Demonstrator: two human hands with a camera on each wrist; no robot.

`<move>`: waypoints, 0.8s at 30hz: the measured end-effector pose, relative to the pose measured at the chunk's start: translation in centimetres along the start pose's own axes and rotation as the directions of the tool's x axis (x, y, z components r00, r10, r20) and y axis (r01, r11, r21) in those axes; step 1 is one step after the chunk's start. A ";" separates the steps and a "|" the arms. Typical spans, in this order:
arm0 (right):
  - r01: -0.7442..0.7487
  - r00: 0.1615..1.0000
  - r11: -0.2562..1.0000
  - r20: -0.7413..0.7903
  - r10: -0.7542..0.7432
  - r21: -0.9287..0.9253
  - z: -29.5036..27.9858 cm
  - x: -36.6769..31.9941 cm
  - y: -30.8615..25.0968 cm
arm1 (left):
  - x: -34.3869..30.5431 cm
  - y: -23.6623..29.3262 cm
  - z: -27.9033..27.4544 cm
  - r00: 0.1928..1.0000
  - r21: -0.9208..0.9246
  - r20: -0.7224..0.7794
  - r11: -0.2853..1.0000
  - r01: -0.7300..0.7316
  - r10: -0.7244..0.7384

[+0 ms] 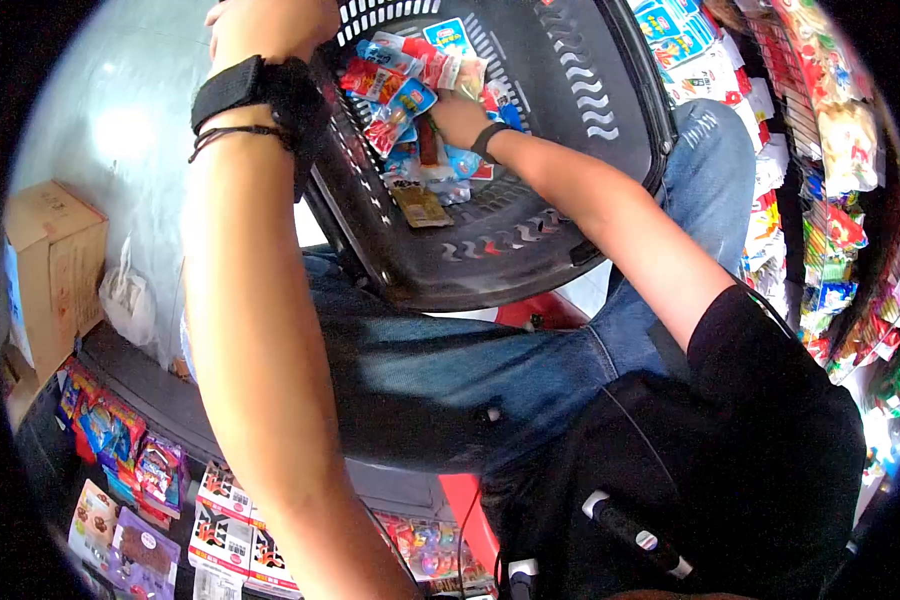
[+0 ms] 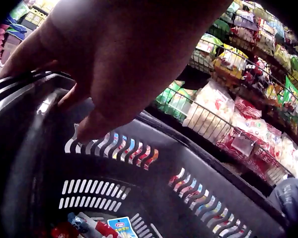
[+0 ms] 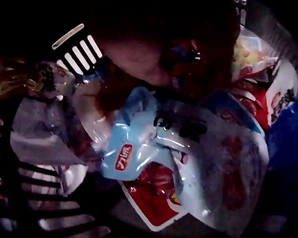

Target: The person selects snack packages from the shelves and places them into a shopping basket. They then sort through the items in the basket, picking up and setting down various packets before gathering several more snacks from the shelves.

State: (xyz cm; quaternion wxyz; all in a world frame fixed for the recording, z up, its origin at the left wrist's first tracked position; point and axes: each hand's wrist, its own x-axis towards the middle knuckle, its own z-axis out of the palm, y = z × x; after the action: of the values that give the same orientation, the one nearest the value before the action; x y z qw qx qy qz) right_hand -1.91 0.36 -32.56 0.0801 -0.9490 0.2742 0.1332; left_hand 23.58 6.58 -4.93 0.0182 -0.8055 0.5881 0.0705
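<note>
A black plastic basket (image 1: 560, 200) holds a heap of small snack packets (image 1: 375, 80) in red, blue and white. At its rim (image 2: 154, 121) my left hand (image 2: 114, 59) grips the edge, fingers over it and fingertips showing on the inner side. The head view has the left hand (image 1: 275, 30) at the top edge, partly cut off. My right hand (image 1: 460, 120) is down among the packets, its fingertips hidden. Dark in the right wrist view, the right hand (image 3: 144, 54) is above a light blue packet (image 3: 121, 153); whether it holds anything cannot be seen.
Packed snack racks (image 1: 830, 200) stand along the right. A cardboard box (image 1: 55, 270) and a white plastic bag (image 1: 128, 298) are on the floor at left. Jeans-clad legs (image 1: 440, 365) lie beside the basket, with more packaged goods (image 1: 150, 470) at lower left.
</note>
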 end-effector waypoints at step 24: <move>0.089 0.955 0.928 -0.295 0.023 0.363 -5.2 12.9 3.9 | -1.1 2.8 -1.2 0.969 0.075 -0.222 0.989 0.125 -0.105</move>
State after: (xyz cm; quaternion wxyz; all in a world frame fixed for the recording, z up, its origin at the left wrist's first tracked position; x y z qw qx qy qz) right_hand 7.54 -10.53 -31.70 0.2191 -0.9302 0.2871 -0.0650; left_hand 20.73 6.64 -3.45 -0.0064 -0.8395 0.5414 -0.0452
